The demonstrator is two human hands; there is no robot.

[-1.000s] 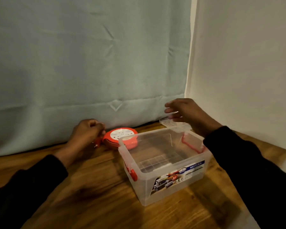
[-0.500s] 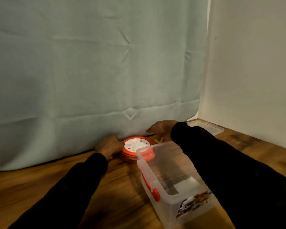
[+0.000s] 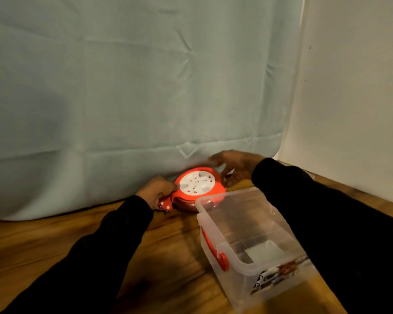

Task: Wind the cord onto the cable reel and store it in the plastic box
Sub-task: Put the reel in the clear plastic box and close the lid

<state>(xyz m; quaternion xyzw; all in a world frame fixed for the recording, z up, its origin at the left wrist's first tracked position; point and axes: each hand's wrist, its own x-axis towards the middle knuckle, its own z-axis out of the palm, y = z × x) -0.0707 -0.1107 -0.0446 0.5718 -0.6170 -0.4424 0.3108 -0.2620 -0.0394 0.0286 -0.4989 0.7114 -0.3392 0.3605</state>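
The red cable reel [image 3: 196, 185] with its white socket face sits tilted at the foot of the cloth, just behind the open clear plastic box [image 3: 232, 261]. My left hand [image 3: 156, 191] grips the reel's left edge, with the small red plug [image 3: 165, 205] poking out below the fingers. From the far right side, my right hand [image 3: 233, 169] curls around the reel's rim. The cord is wound dark under the red top. The box has a red latch [image 3: 221, 258] and nothing visible inside but a label.
A pale green cloth [image 3: 123, 105] hangs right behind the reel, down to the wooden table [image 3: 168, 257]. A white wall [image 3: 354, 91] closes off the right side. My dark sleeves cover the box's right part.
My right hand came from the box's far side over to the reel's right rim. The reel, flat before, now tips up between both hands. The view has shifted left and closer.
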